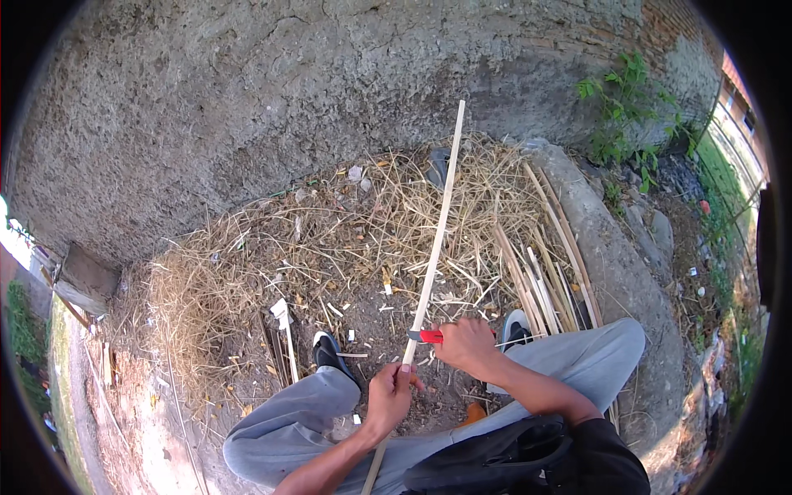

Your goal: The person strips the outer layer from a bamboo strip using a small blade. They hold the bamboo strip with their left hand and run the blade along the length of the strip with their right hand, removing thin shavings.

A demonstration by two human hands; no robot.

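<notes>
A long pale wooden strip (437, 239), possibly split bamboo, slants up from between my legs toward the wall. My left hand (389, 396) is closed round its lower part, near my knees. Just above, my right hand (469, 346) grips a red-handled knife (431, 337). The knife's dark front end lies across the strip; its cutting edge is too small to make out. Beyond my right foot lies a bundle of similar strips (536, 289), some pale and some brown.
Straw (330, 231) and pale shavings cover the ground before a rough wall (272, 99). A stone ledge (615, 239) runs along the right, near a green plant (623, 107). Beside my left shoe (330, 351) is a pale-headed stick (285, 322). Something orange (474, 412) lies between my legs.
</notes>
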